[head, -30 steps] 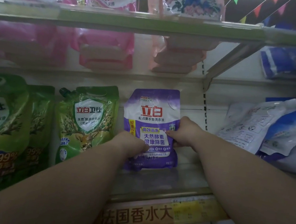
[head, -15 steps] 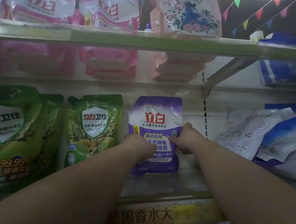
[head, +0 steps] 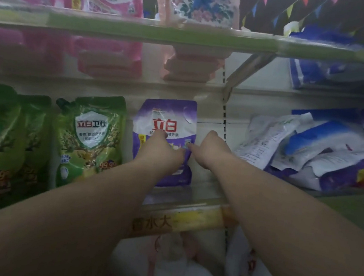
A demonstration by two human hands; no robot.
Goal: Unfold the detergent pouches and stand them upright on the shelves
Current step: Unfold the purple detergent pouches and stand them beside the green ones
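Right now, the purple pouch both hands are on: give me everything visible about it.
The purple pouch is a glossy, soft-looking plastic refill bag with a white band bearing large red characters and a darker purple base. It stands upright on the middle shelf, close to the back panel, just right of a green pouch with a narrow gap between. The left hand covers its lower front; the right hand meets its right edge. Whether the fingers grip or only press is hidden. Small print is unreadable.
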